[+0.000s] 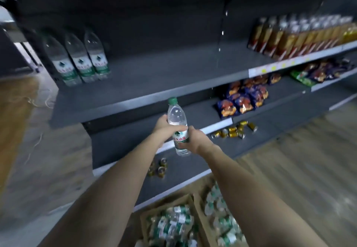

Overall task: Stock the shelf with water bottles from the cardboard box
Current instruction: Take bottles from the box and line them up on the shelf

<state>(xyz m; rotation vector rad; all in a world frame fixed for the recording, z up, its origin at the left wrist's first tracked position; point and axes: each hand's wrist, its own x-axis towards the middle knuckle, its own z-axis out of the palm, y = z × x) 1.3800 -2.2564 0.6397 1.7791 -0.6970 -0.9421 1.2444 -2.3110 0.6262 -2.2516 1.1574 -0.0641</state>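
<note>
While both your left hand (164,129) and right hand (193,138) grip the water bottle (177,127) upright below the shelf (154,77), lift it clear of the edge and stand it just beside the three bottles (79,57) already there.

Shelf (164,69): three bottles (77,59) at its left end, juice row (301,34) at its right.
Held bottle (178,129): before the shelf edge.
Cardboard box (172,204): on the floor below.

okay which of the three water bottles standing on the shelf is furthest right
The bottle beside the bare stretch of shelf; the other two stand to its left, toward the shelf's end.
</note>
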